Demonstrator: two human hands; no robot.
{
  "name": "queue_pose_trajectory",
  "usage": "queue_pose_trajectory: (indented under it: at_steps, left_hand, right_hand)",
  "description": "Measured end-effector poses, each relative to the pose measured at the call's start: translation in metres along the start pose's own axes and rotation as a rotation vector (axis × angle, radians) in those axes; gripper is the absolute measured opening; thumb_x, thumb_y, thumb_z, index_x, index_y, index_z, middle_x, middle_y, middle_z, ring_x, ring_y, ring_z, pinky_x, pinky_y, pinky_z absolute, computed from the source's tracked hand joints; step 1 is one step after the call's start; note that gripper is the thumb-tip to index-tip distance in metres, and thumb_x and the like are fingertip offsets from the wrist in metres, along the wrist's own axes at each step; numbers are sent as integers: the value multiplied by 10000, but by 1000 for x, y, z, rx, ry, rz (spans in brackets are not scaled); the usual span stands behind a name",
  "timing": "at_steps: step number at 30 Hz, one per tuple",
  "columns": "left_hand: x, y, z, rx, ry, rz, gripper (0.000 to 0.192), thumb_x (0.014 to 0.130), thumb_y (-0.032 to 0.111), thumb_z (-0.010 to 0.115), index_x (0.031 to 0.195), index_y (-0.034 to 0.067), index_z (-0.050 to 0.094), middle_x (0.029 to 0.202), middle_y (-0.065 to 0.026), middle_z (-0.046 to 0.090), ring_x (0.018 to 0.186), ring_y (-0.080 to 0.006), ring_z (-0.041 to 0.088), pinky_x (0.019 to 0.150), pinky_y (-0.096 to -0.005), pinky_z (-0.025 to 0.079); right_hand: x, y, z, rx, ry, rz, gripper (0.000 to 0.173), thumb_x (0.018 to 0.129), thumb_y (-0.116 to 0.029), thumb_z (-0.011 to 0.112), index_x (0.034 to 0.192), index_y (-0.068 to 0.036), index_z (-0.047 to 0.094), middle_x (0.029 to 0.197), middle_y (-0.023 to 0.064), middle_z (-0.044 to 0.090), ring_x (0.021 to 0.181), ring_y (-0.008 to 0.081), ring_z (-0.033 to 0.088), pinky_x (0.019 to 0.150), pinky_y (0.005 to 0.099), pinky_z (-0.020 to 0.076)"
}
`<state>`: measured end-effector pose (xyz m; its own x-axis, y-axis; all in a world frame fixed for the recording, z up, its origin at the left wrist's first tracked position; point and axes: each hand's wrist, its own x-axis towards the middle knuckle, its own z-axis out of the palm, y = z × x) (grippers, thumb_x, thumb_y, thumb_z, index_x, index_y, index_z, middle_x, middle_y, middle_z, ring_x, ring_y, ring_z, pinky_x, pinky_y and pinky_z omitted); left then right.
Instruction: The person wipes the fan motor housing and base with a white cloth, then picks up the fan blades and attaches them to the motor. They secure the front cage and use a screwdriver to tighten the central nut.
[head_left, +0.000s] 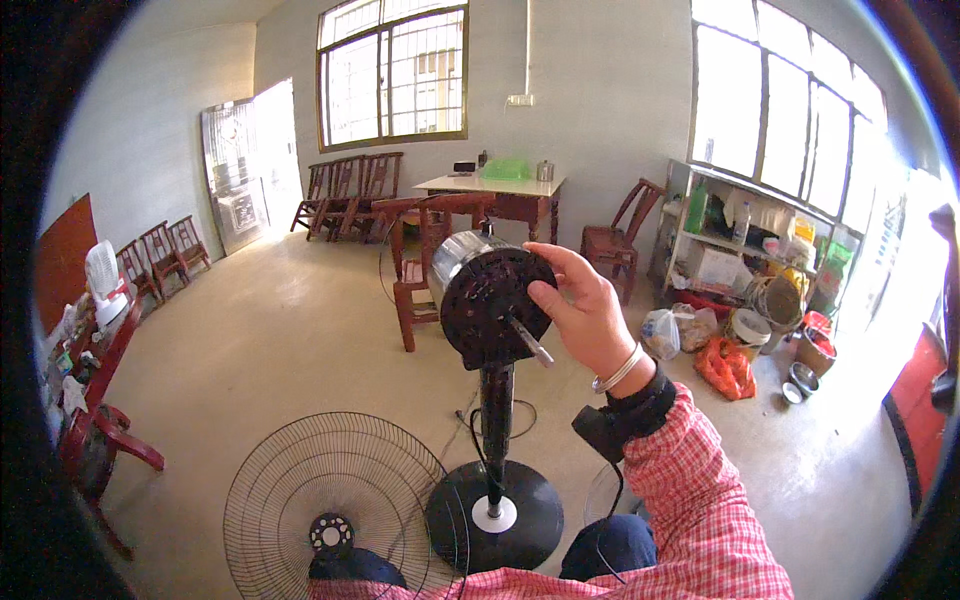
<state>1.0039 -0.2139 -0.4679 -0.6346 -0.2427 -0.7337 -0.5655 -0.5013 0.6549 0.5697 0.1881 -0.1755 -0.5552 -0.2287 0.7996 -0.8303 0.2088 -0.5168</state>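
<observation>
The head of a pedestal fan stands before me, stripped of its blades and front grille. My right hand (581, 296) grips the right edge of its motor housing (480, 307), thumb on the black front face and fingers over the rim. A bare metal shaft (531, 341) sticks out of that face towards me. Below, a black pole (496, 420) runs down to a round black base (536, 529) with a white collar (494, 514). At my left leg rests a round wire fan grille (285, 480), its hub dark. My left hand is out of view.
A wooden chair (409, 300) stands right behind the fan head. The power cord (525, 429) curls on the floor (247, 337) behind the pole. Bags, including an orange one (726, 367), and bowls (802, 379) lie by the shelf (720, 240) at right.
</observation>
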Motion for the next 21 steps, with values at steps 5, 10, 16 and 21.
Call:
queue_pose_trajectory:
  at_steps: [5, 10, 16, 21]
  left_hand:
    - [3, 5, -3, 64, -17, -45, 233, 855, 252, 600, 1031, 101, 625, 866, -9, 601, 826, -174, 569, 753, -312, 460]
    - [11, 3, -7, -11, -74, -28, 164, 848, 226, 589, 932, 86, 607, 832, -14, 596, 781, -170, 562, 703, -310, 457]
    - [19, -2, -9, -42, -133, 35, 163, 858, 216, 565, 908, 65, 598, 801, -44, 595, 721, -159, 558, 660, -311, 463]
    - [24, -8, -16, -82, -171, 26, 168, 852, 211, 575, 925, 61, 592, 809, -51, 590, 734, -199, 565, 689, -319, 476]
  right_hand:
    - [31, -18, -10, 87, -10, 141, 296, 930, -174, 630, 1178, -18, 594, 1143, 58, 629, 1010, 147, 593, 862, 279, 481]
    - [60, -60, -4, -520, -386, -165, 416, 849, -293, 720, 1161, -54, 584, 1136, 107, 576, 1046, 255, 585, 893, 354, 486]
    - [82, -87, 12, -850, -596, -281, 421, 841, -364, 695, 1069, -22, 606, 1018, 176, 612, 918, 399, 606, 814, 441, 502]
    - [82, -78, -6, -503, -538, -60, 249, 969, -115, 553, 1180, 0, 619, 1061, 119, 685, 950, 184, 639, 857, 280, 496]
